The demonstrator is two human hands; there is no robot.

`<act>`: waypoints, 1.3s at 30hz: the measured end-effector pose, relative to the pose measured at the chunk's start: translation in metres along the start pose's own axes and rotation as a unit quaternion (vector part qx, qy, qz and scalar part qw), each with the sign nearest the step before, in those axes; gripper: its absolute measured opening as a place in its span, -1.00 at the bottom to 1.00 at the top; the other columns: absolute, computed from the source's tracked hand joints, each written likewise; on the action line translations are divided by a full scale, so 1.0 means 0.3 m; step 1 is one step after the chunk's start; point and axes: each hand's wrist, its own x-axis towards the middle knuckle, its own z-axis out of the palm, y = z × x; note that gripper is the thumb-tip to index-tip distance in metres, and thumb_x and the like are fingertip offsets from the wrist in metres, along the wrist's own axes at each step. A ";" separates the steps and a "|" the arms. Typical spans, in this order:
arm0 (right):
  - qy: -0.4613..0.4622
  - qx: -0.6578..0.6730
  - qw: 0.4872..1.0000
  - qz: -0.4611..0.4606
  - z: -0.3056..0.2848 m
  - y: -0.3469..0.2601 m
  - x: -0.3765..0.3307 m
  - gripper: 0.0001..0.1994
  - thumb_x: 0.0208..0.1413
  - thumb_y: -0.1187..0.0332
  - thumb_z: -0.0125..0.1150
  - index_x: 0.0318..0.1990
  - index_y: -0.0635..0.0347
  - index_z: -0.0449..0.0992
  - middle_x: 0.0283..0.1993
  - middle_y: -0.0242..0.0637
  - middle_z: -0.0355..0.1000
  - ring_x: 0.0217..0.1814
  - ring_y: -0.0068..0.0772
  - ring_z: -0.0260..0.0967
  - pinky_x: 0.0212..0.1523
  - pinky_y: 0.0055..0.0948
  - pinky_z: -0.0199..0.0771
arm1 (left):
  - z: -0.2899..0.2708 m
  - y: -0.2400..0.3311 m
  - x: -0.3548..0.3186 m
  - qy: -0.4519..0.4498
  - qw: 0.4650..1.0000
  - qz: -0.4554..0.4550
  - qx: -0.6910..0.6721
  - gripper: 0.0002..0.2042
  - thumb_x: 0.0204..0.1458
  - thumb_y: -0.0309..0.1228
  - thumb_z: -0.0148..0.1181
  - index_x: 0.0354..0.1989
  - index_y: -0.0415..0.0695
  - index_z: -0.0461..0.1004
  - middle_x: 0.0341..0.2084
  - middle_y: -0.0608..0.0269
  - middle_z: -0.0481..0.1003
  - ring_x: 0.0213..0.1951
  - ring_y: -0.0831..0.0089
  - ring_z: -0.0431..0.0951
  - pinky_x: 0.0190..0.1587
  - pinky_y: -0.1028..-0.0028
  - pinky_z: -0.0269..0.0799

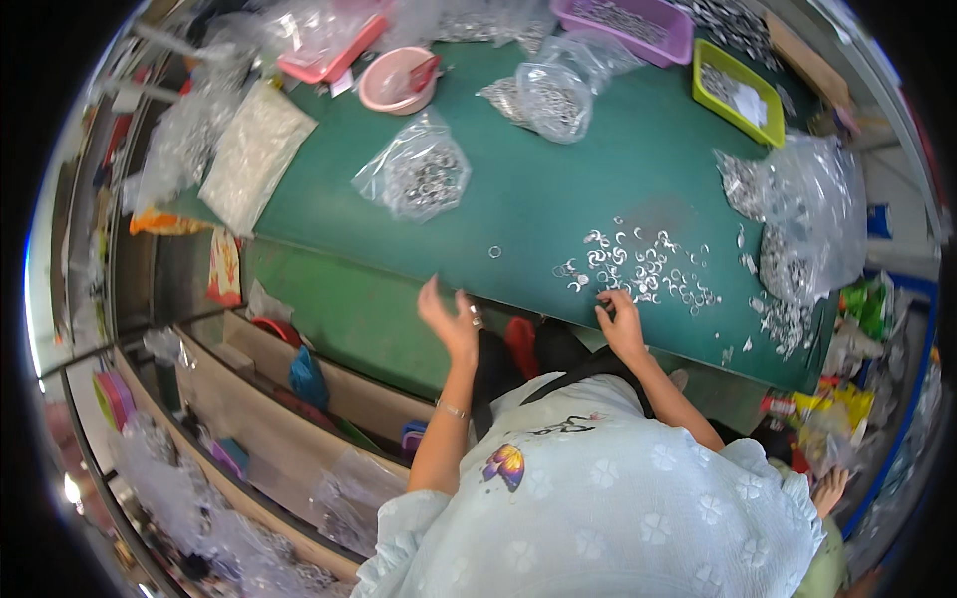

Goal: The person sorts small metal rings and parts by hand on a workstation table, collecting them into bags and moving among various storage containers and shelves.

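Observation:
My left hand (pixel 454 321) is raised just off the near edge of the green table (pixel 399 239). Its fingers are apart, and nothing shows between them; a ring is on one finger. At the near rim of a loose spread of small silvery crescent and ring-shaped metal pieces (pixel 653 261), my right hand (pixel 623 325) rests with fingers bent and the thumb apart from them. No piece can be made out in its grasp. A single metal ring (pixel 495 252) lies by itself on the table, between the left hand and the spread.
Clear bags of metal pieces (pixel 431 181) (pixel 553 103) (pixel 812 224) stand around the table. Toward the back are a pink bowl (pixel 371 85), a purple basket (pixel 663 45) and a lime-green basket (pixel 773 125). Wooden shelving (pixel 289 439) runs at left; another person's hand (pixel 829 490) shows at lower right.

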 end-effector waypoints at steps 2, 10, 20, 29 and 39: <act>0.039 -0.013 0.999 0.025 -0.029 0.037 -0.016 -0.78 -0.17 0.60 0.15 -0.28 0.29 0.39 -0.33 -0.16 0.29 -0.40 -0.26 0.27 -0.33 -0.38 0.31 | 0.112 0.059 0.067 -0.100 0.991 0.082 0.043 -0.53 -0.13 -0.53 0.18 0.03 -0.22 0.26 -0.06 0.01 0.25 -0.04 0.10 0.24 0.00 0.27 0.18; 0.181 -0.047 0.976 0.112 -0.022 0.080 -0.013 -0.73 -0.14 0.56 0.14 -0.20 0.27 0.38 -0.21 -0.11 0.28 -0.14 -0.08 0.22 -0.09 -0.27 0.23 | 0.267 0.027 0.128 -0.169 0.975 0.146 -0.003 -0.81 -0.10 -0.56 0.16 -0.27 -0.26 0.40 -0.29 0.03 0.33 -0.26 0.14 0.38 -0.21 0.32 0.33; 0.234 -0.181 0.955 0.008 0.043 -0.023 0.271 -0.70 -0.17 0.43 0.24 -0.20 0.24 0.42 -0.19 -0.18 0.29 -0.15 -0.14 0.21 -0.15 -0.28 0.21 | 0.363 0.235 0.214 -0.326 0.858 -0.204 -0.341 -0.81 -0.11 -0.61 0.12 -0.26 -0.27 0.42 -0.39 0.16 0.41 -0.38 0.42 0.47 -0.29 0.50 0.39; 0.217 -0.205 0.954 -0.026 0.053 0.094 0.253 -0.84 -0.14 0.45 0.19 -0.33 0.21 0.44 -0.30 -0.25 0.34 -0.25 -0.23 0.23 -0.24 -0.31 0.20 | 0.476 0.188 0.294 -0.307 0.924 0.213 -0.081 -0.77 -0.15 -0.63 0.12 -0.25 -0.23 0.42 -0.28 0.14 0.37 -0.25 0.22 0.39 -0.19 0.36 0.33; 0.211 -0.196 0.958 -0.008 0.017 0.110 0.203 -0.91 -0.16 0.49 0.19 -0.43 0.20 0.43 -0.38 -0.28 0.31 -0.25 -0.21 0.23 -0.25 -0.31 0.20 | 0.532 0.343 0.072 -0.416 0.842 0.342 -0.028 -0.75 -0.15 -0.52 0.13 -0.22 -0.19 0.41 -0.21 0.13 0.32 -0.15 0.20 0.31 -0.14 0.28 0.21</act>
